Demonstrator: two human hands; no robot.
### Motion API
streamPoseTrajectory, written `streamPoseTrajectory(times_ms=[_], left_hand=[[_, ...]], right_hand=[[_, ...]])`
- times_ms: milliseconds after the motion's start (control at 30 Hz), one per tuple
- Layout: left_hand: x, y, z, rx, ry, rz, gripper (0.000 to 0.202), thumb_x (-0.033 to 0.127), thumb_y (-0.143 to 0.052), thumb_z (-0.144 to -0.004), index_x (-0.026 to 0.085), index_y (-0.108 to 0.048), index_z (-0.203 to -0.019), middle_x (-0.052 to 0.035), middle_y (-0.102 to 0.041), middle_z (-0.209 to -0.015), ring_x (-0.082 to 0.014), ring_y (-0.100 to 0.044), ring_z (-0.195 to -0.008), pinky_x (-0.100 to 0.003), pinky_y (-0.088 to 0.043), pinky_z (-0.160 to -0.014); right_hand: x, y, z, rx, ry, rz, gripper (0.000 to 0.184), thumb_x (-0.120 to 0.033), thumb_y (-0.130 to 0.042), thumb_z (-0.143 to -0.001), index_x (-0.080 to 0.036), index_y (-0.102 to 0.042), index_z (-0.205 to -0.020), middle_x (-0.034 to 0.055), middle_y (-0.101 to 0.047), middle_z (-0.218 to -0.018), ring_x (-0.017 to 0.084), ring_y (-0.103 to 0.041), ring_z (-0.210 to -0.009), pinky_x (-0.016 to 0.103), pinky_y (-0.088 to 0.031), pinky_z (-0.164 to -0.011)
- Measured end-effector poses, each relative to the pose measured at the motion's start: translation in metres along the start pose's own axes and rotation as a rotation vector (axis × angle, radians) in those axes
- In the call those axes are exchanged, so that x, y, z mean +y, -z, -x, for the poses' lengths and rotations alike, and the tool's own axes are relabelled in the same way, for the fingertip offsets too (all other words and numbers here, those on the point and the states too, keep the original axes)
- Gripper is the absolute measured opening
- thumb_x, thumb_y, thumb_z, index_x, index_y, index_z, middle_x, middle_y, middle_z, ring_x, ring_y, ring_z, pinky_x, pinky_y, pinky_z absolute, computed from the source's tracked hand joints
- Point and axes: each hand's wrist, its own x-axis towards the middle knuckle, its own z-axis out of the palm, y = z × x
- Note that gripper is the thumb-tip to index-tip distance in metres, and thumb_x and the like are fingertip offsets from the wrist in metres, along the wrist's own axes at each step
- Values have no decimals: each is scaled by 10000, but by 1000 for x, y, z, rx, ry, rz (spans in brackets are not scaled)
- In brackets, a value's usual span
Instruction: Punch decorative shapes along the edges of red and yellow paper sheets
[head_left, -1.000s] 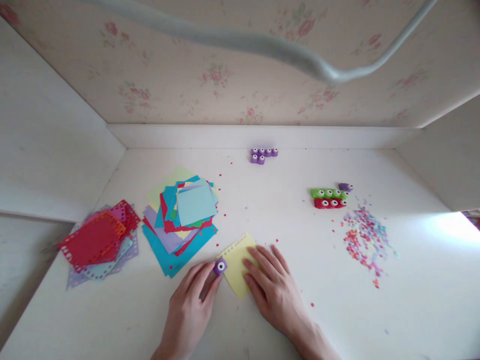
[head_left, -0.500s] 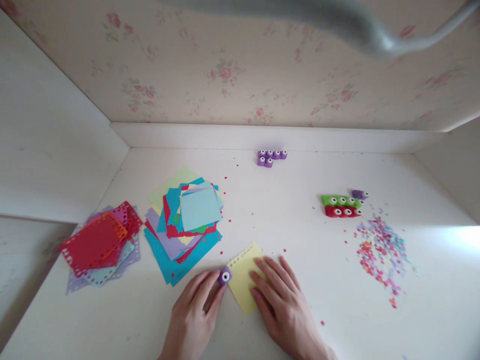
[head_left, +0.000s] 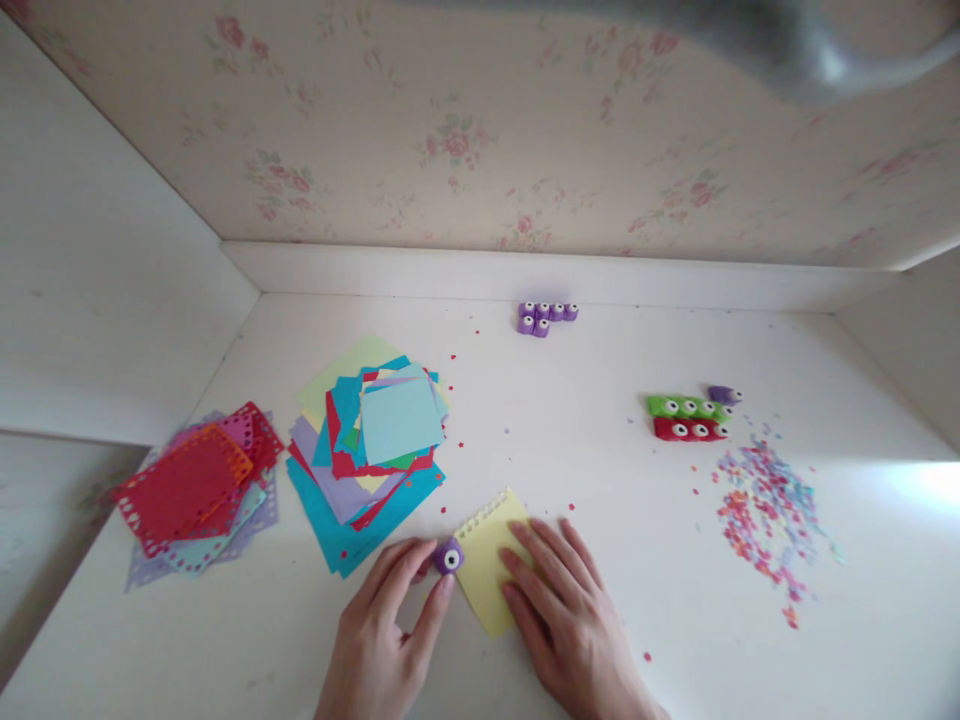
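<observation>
Between the thumb and fingers of my left hand (head_left: 386, 625) is a small purple paper punch (head_left: 449, 559) with a round white top and dark centre. It sits at the left edge of a yellow paper sheet (head_left: 486, 575). Small holes or notches run along that sheet's upper-left edge. My right hand (head_left: 570, 610) lies flat on the right part of the sheet, fingers stretched out, covering some of it.
Stacked coloured paper (head_left: 401, 420) lies left of centre. Further left are punched sheets (head_left: 187, 485). Several purple punches (head_left: 535, 318) stand near the back. Green punches (head_left: 664, 405) and red punches (head_left: 667, 429) sit right, near scattered confetti (head_left: 765, 500).
My left thumb has shifted slightly lower on the punch, and the grip has loosened a little. The right hand still rests on the yellow sheet. The view has shifted slightly.
</observation>
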Motion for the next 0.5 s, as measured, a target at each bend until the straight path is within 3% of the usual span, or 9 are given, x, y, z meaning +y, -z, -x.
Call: streamPoseTrajectory(times_ms=[167,500], left_hand=[[7,1,-9,-67,146,106,266,357,-575,-928,231,-607,-1160,-72,-678,-1086,-127,-664,-704,-193,-580,-573],[11,-1,-18,-103,207,183,227,386,-567,-926,249,-652,-1086,-66,-661,-1115,-144,-687,-779,-184,-592,-574]], right_hand=[[0,0,0,-9,-7,6,340,-183,-576,-914,-219,-622,-1248,69,-557,-1388,298,-490,-1300,566,-412,-1087],[0,1,0,-29,-10,-7,349,-178,-571,-916,-222,-609,-1261,65,-554,-1391,302,-479,-1307,573,-406,-1090]])
